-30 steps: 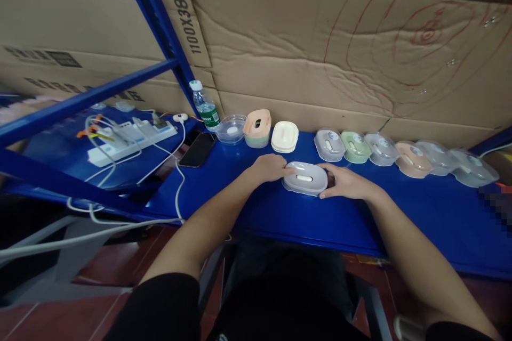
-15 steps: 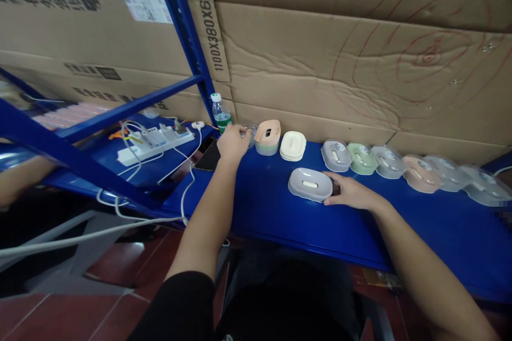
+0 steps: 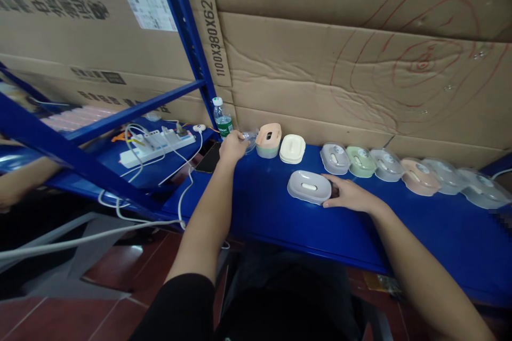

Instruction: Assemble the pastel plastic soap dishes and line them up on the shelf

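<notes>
My left hand (image 3: 234, 146) is closed on the edge of a clear plastic cover (image 3: 251, 140), at the back of the blue table beside the water bottle. To the right of the cover is a stack of peach and green plastic boxes (image 3: 269, 141), followed by cream-coloured lids (image 3: 292, 149). My right hand (image 3: 347, 193) grips the right end of a grey oval plastic box (image 3: 301, 185) with a white piece in the middle of its top. This box rests on the table. My right fingertips are partly hidden behind its end.
A row of grey, green and peach boxes under clear covers (image 3: 362, 161) lines the back right. A water bottle (image 3: 223, 120), a dark phone (image 3: 208, 159) and a white power strip (image 3: 158, 146) are to the left. A blue shelf post (image 3: 184, 21) rises there. Another person's arm (image 3: 28, 178) shows far left.
My left hand has drawn slightly left and toward me, and the clear cover shows tilted by its fingers. My right hand and the grey box have stayed in place. The view shifted slightly.
</notes>
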A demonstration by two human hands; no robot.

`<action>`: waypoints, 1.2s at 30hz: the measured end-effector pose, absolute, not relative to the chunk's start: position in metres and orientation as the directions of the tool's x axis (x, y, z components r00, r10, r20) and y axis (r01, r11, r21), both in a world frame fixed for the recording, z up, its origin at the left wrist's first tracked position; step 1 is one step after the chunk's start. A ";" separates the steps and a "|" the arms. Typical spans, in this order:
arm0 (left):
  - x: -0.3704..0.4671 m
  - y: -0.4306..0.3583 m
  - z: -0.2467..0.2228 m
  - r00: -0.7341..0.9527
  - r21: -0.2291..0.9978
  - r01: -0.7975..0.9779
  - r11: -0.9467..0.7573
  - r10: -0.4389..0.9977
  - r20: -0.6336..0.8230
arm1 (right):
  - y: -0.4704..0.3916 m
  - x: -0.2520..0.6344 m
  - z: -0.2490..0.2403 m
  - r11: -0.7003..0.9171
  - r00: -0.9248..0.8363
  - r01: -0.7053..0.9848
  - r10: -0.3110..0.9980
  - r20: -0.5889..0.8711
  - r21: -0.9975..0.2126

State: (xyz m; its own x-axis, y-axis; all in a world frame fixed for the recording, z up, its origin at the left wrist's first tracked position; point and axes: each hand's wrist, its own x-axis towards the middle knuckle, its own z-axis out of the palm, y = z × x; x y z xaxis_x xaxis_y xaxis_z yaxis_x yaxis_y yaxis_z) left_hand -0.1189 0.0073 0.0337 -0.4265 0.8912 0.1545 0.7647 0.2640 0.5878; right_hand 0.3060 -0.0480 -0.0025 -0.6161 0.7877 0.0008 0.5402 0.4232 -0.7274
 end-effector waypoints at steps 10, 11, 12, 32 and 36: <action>-0.106 0.001 0.042 -0.531 0.768 0.631 -0.110 0.660 0.531 | -0.048 0.306 -0.001 0.420 -0.601 0.607 0.798 -0.043 -0.675; -0.099 0.001 0.043 -0.529 0.791 0.580 -0.194 0.649 0.547 | -0.048 0.306 0.000 0.419 -0.597 0.620 0.801 -0.051 -0.664; -0.091 0.000 0.044 -0.520 0.816 0.512 -0.268 0.659 0.543 | -0.048 0.305 0.001 0.422 -0.597 0.628 0.800 -0.057 -0.654; 0.013 -0.036 0.018 0.304 0.799 0.497 -0.338 0.931 0.204 | -0.053 0.299 0.011 0.505 -0.388 0.599 0.862 0.327 -0.621; 0.012 -0.039 0.023 0.356 0.684 0.616 -0.390 0.913 0.200 | -0.046 0.304 0.004 0.467 -0.392 0.547 0.876 0.280 -0.695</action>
